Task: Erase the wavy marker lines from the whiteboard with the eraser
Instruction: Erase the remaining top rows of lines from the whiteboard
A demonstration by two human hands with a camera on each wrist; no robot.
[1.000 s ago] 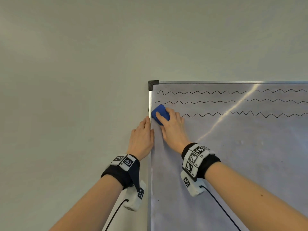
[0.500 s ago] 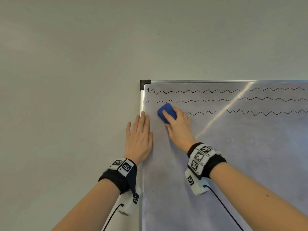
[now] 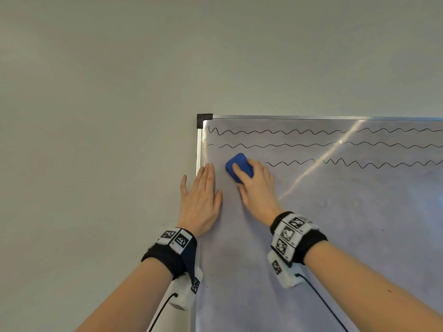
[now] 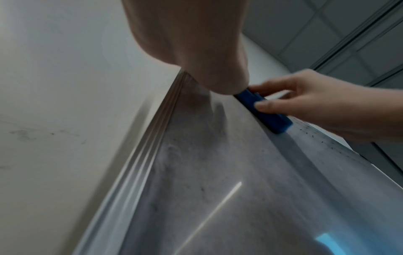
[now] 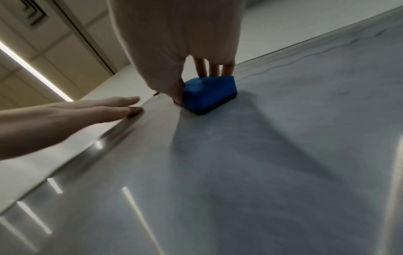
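Note:
My right hand (image 3: 254,180) grips a blue eraser (image 3: 237,165) and presses it flat on the whiteboard (image 3: 335,236), near its top left corner, under the second wavy line (image 3: 287,145). Three black wavy lines cross the board's top; the lowest line (image 3: 359,163) begins to the right of my hand. The eraser (image 5: 209,94) shows its dark felt base against the board, with my thumb and fingers on its sides; it is also seen as the eraser (image 4: 263,110) edge-on. My left hand (image 3: 202,197) lies flat and open across the board's left frame (image 3: 198,152).
The plain grey wall (image 3: 96,140) runs left of and above the board. The board's surface below the lines is smeared grey with old marker dust. A black plastic corner piece (image 3: 203,119) caps the frame's top left.
The eraser and my right hand have slid rightward from the board's left edge, and the lowest line's left part is gone. My left hand has flattened against the frame.

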